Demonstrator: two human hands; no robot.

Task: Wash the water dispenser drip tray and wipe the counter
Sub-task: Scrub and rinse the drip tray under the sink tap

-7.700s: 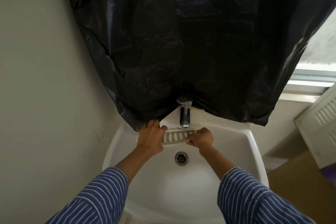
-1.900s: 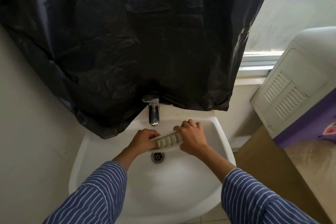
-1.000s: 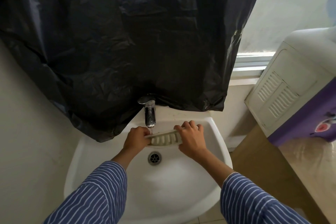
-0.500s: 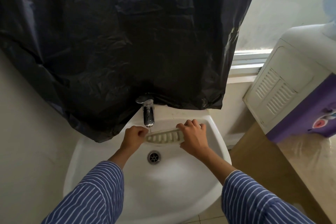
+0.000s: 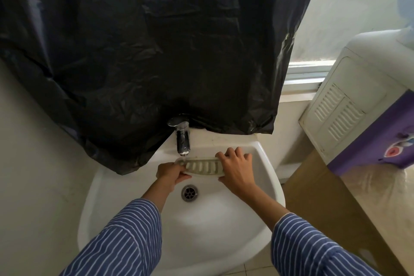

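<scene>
Drip tray (image 5: 202,167), slotted oblong, gripped by left hand (image 5: 171,173), right hand (image 5: 236,169).

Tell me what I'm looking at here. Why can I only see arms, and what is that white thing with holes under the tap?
The camera sits on a person's head and looks down, so you see only their arms in striped sleeves. The left hand and the right hand each grip one end of a slotted drip tray from a water dispenser, which stands at the right. They hold it over a white sink, and water from the tap runs onto its left end. Black plastic sheet hangs behind.
</scene>
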